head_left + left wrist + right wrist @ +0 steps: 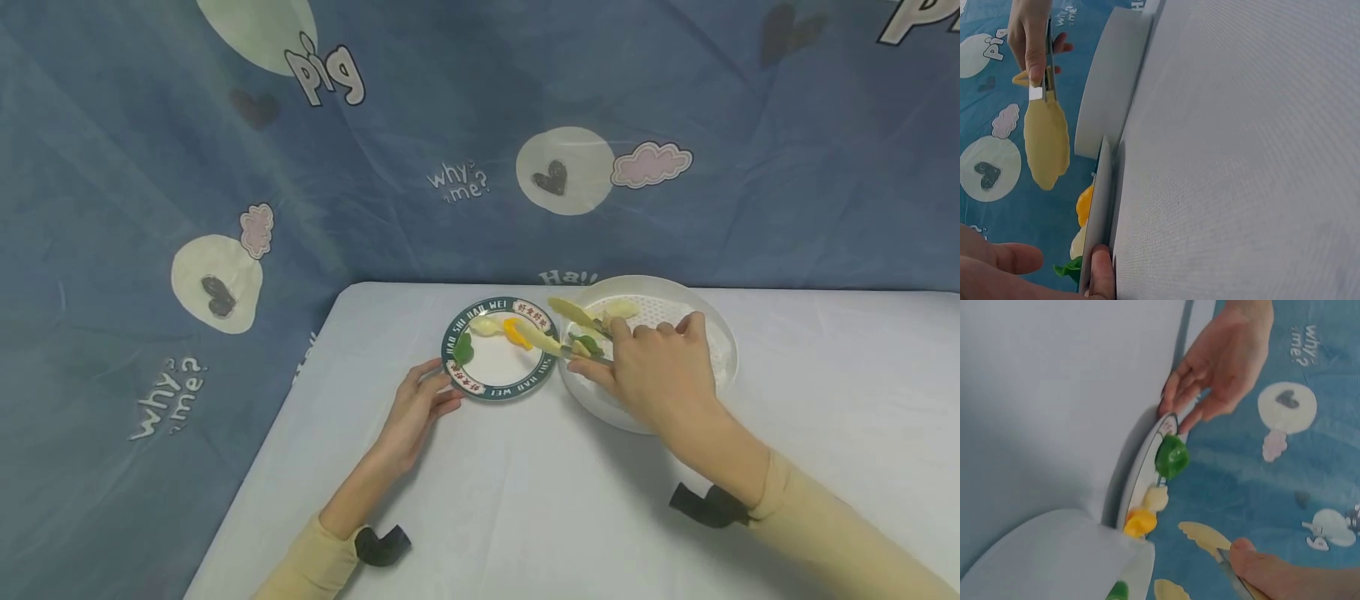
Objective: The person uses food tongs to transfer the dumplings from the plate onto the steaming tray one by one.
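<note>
My left hand holds the near left rim of a round plate with a green lettered border, fingertips under its edge in the left wrist view. On the plate lie a green dumpling-like piece, a cream one and an orange one. My right hand grips metal-handled tongs with yellow, leaf-shaped ends. These ends stand apart with nothing between them, one reaching over the plate's right rim. Below the tongs, green and pale pieces sit in a white round perforated tray, partly hidden by my right hand.
The tray stands right beside the plate, with a pale piece near its back edge. Both are on a white-covered table. A blue printed cloth hangs close behind the table and along its left side.
</note>
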{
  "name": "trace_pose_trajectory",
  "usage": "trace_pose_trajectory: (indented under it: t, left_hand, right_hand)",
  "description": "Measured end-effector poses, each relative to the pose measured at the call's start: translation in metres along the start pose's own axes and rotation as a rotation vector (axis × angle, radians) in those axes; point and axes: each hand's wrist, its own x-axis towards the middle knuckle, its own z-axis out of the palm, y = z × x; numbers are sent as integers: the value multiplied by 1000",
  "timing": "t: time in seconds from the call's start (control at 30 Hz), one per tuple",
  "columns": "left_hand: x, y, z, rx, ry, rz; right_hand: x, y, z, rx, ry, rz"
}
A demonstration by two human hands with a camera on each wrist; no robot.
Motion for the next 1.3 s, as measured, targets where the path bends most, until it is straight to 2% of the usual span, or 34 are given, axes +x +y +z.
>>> trace_pose_trajectory:
  t: [0.27, 0.5, 0.77, 0.97, 1.3]
  left_hand:
    - [1, -1, 1, -9, 5, -3]
    - [1, -1, 0, 3, -1, 2]
    - [1, -2, 0, 9, 1, 2]
    - [0, -4, 0, 13, 0, 4]
    - [1, -3, -1, 1, -4, 3]
  right_hand:
    - [9, -18, 1, -41, -20, -43]
    - [12, -27, 9, -31, -45, -43]
    - [16, -36, 15, -68, -26, -82]
    - [20, -42, 18, -89, -64, -102]
    - [13, -48, 18, -103, -35, -130]
